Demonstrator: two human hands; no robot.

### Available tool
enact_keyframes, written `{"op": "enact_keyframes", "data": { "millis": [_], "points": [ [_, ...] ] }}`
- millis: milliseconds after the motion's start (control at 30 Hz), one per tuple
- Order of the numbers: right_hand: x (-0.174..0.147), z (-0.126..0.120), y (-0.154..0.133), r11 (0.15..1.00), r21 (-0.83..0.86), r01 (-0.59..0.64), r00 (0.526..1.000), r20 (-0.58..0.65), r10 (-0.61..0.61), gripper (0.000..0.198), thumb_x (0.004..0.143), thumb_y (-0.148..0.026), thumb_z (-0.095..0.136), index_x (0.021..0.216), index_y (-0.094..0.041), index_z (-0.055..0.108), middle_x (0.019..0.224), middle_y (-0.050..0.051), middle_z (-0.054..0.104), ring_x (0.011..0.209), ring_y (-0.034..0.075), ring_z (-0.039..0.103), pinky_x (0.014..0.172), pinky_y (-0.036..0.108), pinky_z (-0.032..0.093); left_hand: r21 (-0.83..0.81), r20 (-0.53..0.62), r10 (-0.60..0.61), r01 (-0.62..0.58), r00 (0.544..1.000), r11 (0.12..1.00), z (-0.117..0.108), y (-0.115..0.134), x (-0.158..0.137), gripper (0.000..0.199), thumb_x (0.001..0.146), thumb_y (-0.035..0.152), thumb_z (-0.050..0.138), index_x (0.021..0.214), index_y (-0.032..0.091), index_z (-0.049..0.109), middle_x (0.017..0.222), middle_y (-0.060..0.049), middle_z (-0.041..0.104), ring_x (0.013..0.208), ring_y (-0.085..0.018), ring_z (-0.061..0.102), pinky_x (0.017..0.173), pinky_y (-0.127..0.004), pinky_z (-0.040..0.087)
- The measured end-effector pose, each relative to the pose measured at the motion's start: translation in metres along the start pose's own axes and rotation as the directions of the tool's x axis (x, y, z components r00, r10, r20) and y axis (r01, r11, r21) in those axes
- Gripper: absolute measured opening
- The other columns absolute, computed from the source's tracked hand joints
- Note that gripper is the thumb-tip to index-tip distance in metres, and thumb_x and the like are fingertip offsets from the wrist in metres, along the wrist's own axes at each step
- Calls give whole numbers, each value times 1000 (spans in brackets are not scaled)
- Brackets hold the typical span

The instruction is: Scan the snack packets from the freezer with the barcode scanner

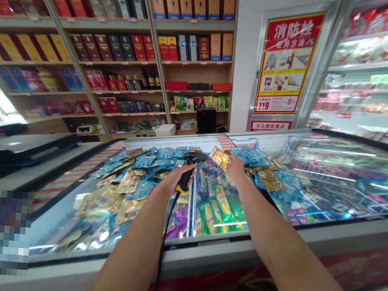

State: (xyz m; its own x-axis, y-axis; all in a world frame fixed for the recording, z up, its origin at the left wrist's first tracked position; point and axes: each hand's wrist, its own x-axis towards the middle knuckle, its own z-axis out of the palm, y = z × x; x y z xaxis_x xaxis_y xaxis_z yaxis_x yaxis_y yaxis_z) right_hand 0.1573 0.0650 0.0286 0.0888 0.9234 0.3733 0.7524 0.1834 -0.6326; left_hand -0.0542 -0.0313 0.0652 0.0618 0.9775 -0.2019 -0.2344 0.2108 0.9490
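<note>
My left hand (pixel 177 178) is wrapped round the grip of a black and yellow barcode scanner (pixel 186 177), whose cable hangs down past the freezer's front edge. The scanner's head points to the right, toward a small gold packet (pixel 219 157). That packet is pinched at its right end by my right hand (pixel 235 169), a little above the freezer top. Many blue packets (pixel 145 160) and gold packets (pixel 104 199) lie in a loose spread on the left. More blue packets (pixel 253 156) and a gold packet (pixel 271 180) lie beyond and right of my right hand.
Under the glass of the chest freezer (pixel 206 249) are green and yellow corn-shaped packs (pixel 223 201). A dark counter device (pixel 29 150) stands at left. Behind are shelves of boxed bottles (pixel 121 48), a red fire-hydrant poster (pixel 289 63) and a lit display fridge (pixel 370 74).
</note>
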Motion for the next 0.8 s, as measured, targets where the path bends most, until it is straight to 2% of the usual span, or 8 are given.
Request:
{"op": "enact_keyframes", "data": {
  "millis": [233, 500, 733, 800],
  "points": [
    [1, -1, 1, 1000, 8, -17, 1000, -23, 17, 35, 75, -11, 49, 107, -15, 62, 98, 8, 68, 92, 21, 61, 79, 26, 43, 18, -7, -1, 2, 1000, 1000, -2, 5, -4, 26, 73, 39, 63, 74, 14, 55, 55, 0, 52, 39, -8, 47, 34, -18, 36],
    [3, 2, 2, 999, 21, -35, 999, -20, 36, 32, 79, -17, 49, 108, -14, 62, 99, 9, 68, 94, 22, 61, 81, 27, 43, -7, -9, 0, 0, 1000, 1000, 1, 8, -8, 22, 76, 35, 60, 76, 14, 54, 57, 0, 53, 39, -8, 46, 34, -18, 36],
    [5, 3, 4, 999, 10, -44, 998, -45, 45, 31, 75, -14, 49, 104, -13, 62, 97, 10, 68, 92, 23, 62, 80, 29, 46, -27, -18, 36, -36, 999, 999, -4, 6, -3, 26, 72, 36, 65, 78, 14, 55, 61, 0, 54, 41, -7, 47, 36, -18, 37],
    [6, 5, 4, 1000, -1, -14, 999, -44, 14, 29, 75, -12, 48, 100, -13, 62, 93, 10, 68, 87, 23, 64, 76, 29, 49, -42, -37, 50, -52, 998, 998, -5, 5, -1, 26, 71, 36, 66, 80, 14, 55, 63, 1, 55, 41, -7, 48, 36, -18, 38]
  ]
}}
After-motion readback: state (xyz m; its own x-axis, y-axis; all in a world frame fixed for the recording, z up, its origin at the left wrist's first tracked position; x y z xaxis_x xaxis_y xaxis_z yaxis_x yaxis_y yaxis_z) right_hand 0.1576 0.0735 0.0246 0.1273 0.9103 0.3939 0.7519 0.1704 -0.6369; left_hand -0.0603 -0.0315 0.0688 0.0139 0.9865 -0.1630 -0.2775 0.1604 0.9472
